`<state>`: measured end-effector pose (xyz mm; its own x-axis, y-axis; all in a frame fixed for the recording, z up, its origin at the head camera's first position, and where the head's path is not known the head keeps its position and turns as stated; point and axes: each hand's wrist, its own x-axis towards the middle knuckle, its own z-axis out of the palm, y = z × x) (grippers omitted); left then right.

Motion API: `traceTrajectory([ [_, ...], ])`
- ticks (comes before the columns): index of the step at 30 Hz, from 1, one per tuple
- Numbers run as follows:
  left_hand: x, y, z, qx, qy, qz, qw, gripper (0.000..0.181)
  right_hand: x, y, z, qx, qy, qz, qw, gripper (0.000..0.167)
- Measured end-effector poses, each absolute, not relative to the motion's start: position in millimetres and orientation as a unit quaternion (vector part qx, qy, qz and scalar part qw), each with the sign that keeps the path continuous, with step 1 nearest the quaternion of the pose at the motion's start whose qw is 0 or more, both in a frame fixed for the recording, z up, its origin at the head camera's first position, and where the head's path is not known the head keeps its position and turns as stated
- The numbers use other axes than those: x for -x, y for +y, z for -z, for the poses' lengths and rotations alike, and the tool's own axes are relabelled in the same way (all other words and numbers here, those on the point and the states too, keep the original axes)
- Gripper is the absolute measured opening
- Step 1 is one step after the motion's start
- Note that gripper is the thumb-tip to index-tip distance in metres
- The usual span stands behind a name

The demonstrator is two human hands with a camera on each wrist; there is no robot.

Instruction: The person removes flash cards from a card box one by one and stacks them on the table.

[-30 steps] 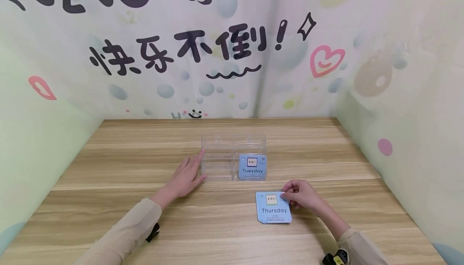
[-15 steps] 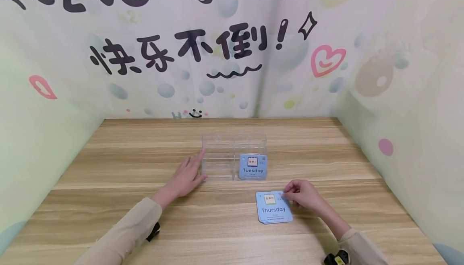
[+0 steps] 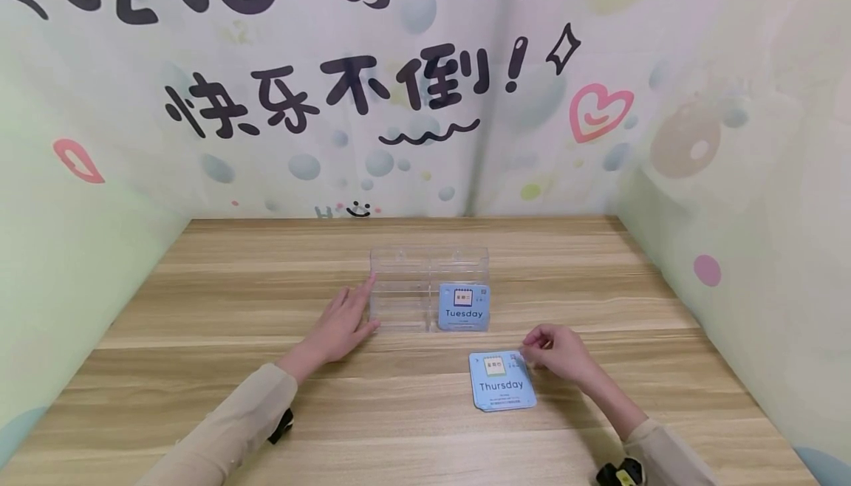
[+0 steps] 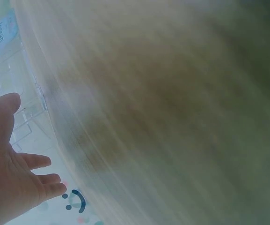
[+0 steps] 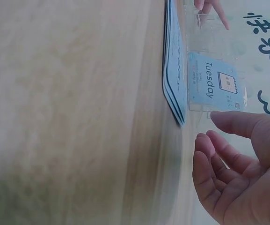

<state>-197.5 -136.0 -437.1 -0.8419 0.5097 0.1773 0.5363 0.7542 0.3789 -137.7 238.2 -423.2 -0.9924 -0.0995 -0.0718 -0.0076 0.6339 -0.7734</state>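
Note:
A clear plastic card rack (image 3: 401, 301) stands on the table. My left hand (image 3: 335, 323) lies against its left side, thumb at the lower front corner and fingers along the edge. In the rack's lower right pocket sits a blue "Tuesday" card (image 3: 464, 307). Nearer to me lies a small stack of blue cards (image 3: 501, 380), with "Thursday" on top. My right hand (image 3: 558, 353) is at the stack's upper right corner, fingers loosely curled. In the right wrist view its thumb (image 5: 233, 122) and fingers are apart, with nothing between them.
The wood-grain table (image 3: 372, 434) meets a printed cloth backdrop (image 3: 279, 168) behind the rack. Pale side panels flank it, including the right panel (image 3: 744, 198). A black device (image 3: 618, 473) is worn on the right wrist.
My right hand has drawn slightly back and right from the cards' corner. Earlier the top card shifted a little on the stack. The left hand and rack keep their places.

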Motion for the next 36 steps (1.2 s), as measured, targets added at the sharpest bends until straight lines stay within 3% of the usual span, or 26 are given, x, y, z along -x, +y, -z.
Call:
traceTrajectory([
  [17, 198, -135, 437, 0.275, -0.936, 0.217, 0.024, 0.077, 151, 228, 411, 0.05, 0.914, 0.402, 0.016, 0.014],
  [36, 197, -136, 437, 0.271, -0.936, 0.223, 0.019, 0.077, 176, 217, 411, 0.069, 0.899, 0.433, -0.001, 0.031],
])
